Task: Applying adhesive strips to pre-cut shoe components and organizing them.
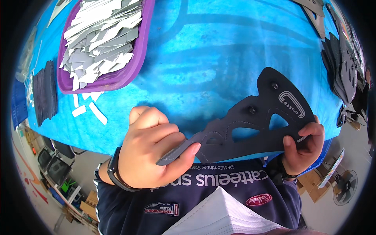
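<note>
A dark grey flat shaped panel [250, 145] spans the space between my hands near the table's front edge. It has triangular cutouts, stitched seams, two dark round fittings and a pale printed mark toward its wide right end. My left hand [149, 145] is closed on the narrow left end, thumb along the lower side and the other fingers curled. My right hand [304, 145] pinches the lower right corner between thumb and fingers. The panel bends near the left hand, and its wide end rises away from me.
A purple bin [135, 66] full of white and grey strips stands at the far left on the blue table [203, 51]. Loose white strips [98, 112] lie by it. A stack of dark pieces [45, 94] sits farther left. More dark panels [338, 70] lie along the right edge.
</note>
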The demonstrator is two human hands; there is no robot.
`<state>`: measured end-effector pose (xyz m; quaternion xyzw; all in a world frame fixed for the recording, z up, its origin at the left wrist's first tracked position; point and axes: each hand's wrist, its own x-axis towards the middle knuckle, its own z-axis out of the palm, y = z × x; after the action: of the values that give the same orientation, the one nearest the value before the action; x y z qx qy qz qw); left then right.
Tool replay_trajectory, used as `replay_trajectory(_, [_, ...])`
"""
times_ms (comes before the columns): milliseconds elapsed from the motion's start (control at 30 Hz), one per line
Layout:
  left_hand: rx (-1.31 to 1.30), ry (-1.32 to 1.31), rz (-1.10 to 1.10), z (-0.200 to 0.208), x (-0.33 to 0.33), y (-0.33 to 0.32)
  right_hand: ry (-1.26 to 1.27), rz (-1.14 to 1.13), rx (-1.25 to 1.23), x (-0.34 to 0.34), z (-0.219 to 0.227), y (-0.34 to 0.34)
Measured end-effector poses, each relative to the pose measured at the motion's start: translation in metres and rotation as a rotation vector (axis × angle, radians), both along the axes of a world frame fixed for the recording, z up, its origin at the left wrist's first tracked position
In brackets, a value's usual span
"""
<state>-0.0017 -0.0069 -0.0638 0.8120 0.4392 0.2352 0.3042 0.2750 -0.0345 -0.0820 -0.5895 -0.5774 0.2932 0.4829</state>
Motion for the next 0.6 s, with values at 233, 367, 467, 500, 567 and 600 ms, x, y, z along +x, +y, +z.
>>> replay_trajectory(233, [0.002,0.045,0.005,0.0005,0.0013,-0.0003,-0.084,0.043,0.038,0.0039,-0.0011,-0.0019])
replay_trajectory(367, [0.018,0.055,0.018,-0.0008,0.002,-0.0008,-0.118,0.054,0.061,0.0009,-0.0008,-0.0006])
replay_trajectory(467, [0.036,0.101,0.047,-0.0014,0.0043,-0.0017,-0.15,0.064,0.046,0.0002,-0.0028,-0.004])
replay_trajectory(500, [0.036,0.102,0.047,-0.0016,0.005,-0.002,-0.208,0.078,0.034,0.0003,-0.0033,-0.0058])
replay_trajectory(567, [0.079,0.182,0.027,-0.0014,0.0057,-0.0017,-0.27,0.099,0.071,0.0006,-0.0041,-0.0048])
replay_trajectory(600, [0.08,0.18,0.025,-0.0007,0.0053,-0.0002,-0.336,0.117,0.105,0.0009,-0.0027,-0.0042])
